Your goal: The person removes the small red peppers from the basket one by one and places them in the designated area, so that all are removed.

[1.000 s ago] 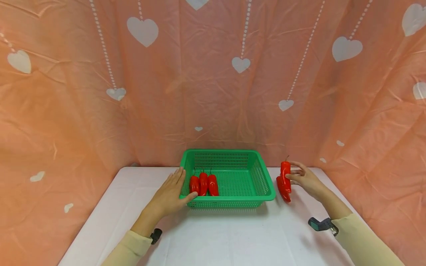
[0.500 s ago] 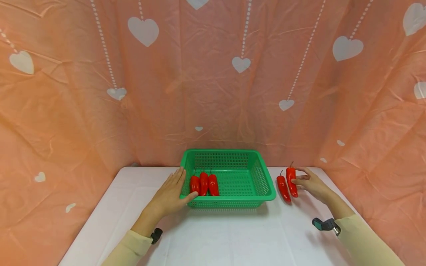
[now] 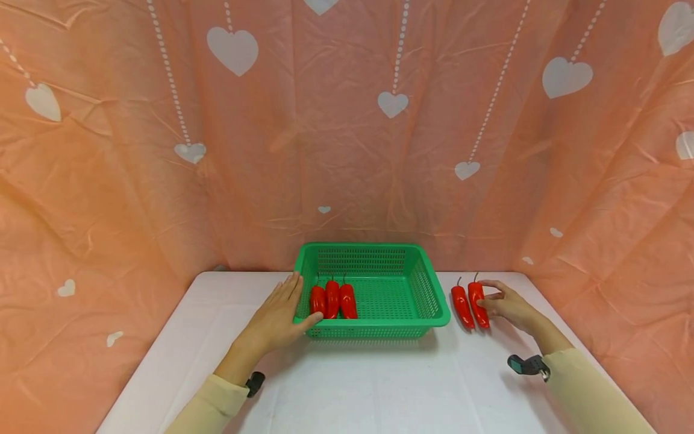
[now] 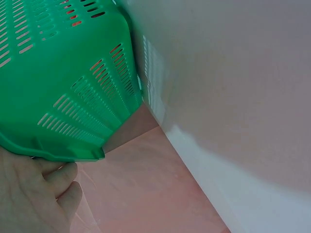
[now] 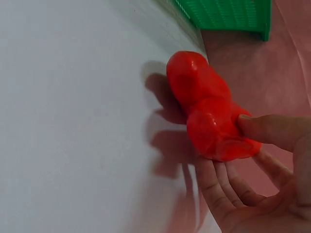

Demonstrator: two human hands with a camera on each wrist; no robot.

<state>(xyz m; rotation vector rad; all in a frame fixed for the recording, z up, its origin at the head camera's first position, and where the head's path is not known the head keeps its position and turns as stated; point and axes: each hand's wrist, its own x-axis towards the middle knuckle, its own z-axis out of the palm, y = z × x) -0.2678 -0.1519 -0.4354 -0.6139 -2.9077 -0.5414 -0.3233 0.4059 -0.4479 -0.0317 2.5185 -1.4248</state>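
Observation:
My right hand (image 3: 509,308) pinches a glossy red chili pepper (image 3: 478,304) between thumb and fingers, at the right of the table. It lies beside a second red chili pepper (image 3: 462,307), both stems pointing away from me. In the right wrist view the thumb presses one side of the held chili pepper (image 5: 209,131), with fingers on the other side. My left hand (image 3: 273,322) rests with straight fingers on the left rim of a green plastic basket (image 3: 374,323). Three red chili peppers (image 3: 332,299) lie side by side in its left part.
A white-covered table (image 3: 358,386) carries everything. Behind it and at both sides hangs an orange-pink curtain (image 3: 347,150) with white hearts. The basket's right wall stands just left of the two loose peppers.
My right hand has moved its pepper right and down, from over the other loose pepper to beside it on the table. The left hand and basket have stayed in place.

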